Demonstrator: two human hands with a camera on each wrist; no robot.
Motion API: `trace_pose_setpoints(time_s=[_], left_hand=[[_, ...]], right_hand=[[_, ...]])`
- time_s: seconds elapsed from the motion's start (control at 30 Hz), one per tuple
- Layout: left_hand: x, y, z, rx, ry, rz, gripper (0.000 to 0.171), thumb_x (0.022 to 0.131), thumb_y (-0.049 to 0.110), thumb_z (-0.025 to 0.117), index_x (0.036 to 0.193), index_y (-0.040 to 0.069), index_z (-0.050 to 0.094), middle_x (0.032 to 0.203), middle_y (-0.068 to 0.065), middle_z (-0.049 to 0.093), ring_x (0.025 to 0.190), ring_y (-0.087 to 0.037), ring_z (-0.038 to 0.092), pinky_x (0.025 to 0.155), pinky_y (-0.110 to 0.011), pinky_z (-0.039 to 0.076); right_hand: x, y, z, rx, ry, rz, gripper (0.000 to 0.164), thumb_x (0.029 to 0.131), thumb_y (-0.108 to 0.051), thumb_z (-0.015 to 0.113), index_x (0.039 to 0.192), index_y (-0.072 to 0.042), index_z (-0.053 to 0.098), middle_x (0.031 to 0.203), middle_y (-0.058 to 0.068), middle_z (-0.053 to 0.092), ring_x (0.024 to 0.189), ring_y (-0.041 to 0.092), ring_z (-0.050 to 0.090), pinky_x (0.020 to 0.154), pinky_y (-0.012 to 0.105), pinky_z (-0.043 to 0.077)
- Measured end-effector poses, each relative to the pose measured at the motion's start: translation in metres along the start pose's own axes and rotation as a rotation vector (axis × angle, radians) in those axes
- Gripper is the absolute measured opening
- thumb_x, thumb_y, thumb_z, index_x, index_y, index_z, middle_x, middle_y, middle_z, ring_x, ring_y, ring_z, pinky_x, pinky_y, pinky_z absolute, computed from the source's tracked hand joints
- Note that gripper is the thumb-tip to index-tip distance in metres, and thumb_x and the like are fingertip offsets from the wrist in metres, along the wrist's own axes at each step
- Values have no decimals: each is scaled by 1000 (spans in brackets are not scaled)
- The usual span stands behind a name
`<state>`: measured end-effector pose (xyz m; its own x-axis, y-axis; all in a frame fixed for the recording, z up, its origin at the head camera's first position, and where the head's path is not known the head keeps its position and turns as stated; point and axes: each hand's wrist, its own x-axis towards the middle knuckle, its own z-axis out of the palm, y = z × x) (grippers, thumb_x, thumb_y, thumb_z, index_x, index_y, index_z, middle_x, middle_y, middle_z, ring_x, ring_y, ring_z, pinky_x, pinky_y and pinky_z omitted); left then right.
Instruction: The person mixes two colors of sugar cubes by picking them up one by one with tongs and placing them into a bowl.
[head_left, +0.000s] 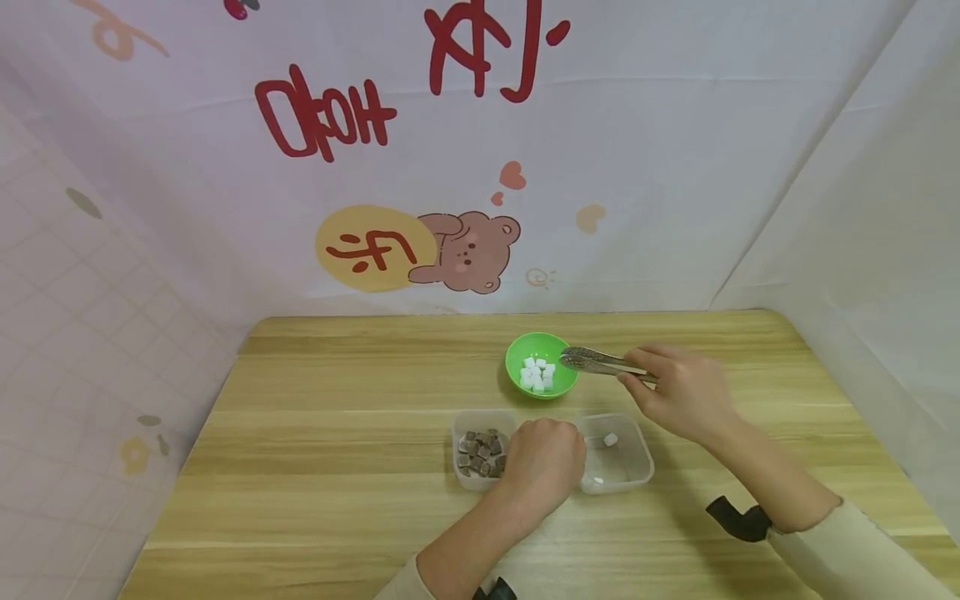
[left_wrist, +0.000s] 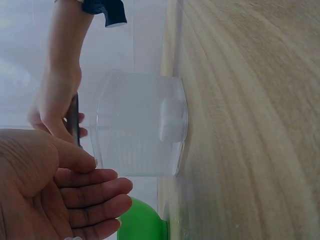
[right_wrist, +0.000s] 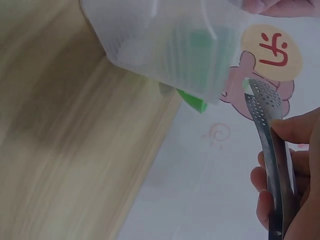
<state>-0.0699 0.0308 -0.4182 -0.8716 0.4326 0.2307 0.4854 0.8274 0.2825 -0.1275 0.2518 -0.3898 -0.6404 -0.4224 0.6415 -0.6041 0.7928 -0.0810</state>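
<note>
My right hand (head_left: pixel 681 392) grips metal tongs (head_left: pixel 600 362), their perforated tips at the right rim of a green bowl (head_left: pixel 513 379). Several white cubes (head_left: pixel 537 375) lie in that bowl. A small pale piece (right_wrist: pixel 247 86) shows between the tong tips in the right wrist view. My left hand (head_left: pixel 546 460) hovers between two clear plastic containers, its fingers loosely bent and nothing visible in its grasp. Brown cubes (head_left: pixel 480 452) fill the floor of the left container (head_left: pixel 459 479). Inside the right container (head_left: pixel 637 479) lies a white cube (head_left: pixel 611 439).
Everything stands on a wood-grain table (head_left: pixel 337 467). Behind it rises a white printed backdrop with a cartoon bear (head_left: pixel 476 254), and pale curtains border both sides. A dark strap piece (head_left: pixel 738 521) sits at my right wrist.
</note>
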Motion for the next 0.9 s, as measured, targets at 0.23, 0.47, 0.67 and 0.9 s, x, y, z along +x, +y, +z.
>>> trace_pose_setpoints(time_s=[0.23,0.47,0.67,0.9], left_hand=[[1,0,2,14,-9,-3,40,96,17,67,58,16,61,54,4,56,49,-15,56,45,-29,41],[2,0,3,26,-25,-4,39,96,17,67,58,16,61,54,4,55,49,-14,54,46,-29,40],[2,-1,1,22,-30,-1,39,96,16,68,58,16,60,53,4,53,48,-13,52,44,-29,40],[1,-1,-2,25,-20,15,40,94,14,68,56,16,58,52,5,52,47,-12,51,43,-29,39]], right_hand=[[-4,2,16,26,-39,20,23,74,-13,87,95,-6,80,91,7,76,56,15,65,43,27,41],[-7,4,15,25,-58,41,27,76,-15,86,98,-3,79,94,10,76,59,18,67,45,30,45],[-7,4,3,28,-52,54,29,74,-15,86,100,-4,79,93,8,76,60,17,66,46,30,46],[-8,2,-14,2,-61,65,33,75,-19,84,104,-5,79,94,7,77,61,18,67,45,29,44]])
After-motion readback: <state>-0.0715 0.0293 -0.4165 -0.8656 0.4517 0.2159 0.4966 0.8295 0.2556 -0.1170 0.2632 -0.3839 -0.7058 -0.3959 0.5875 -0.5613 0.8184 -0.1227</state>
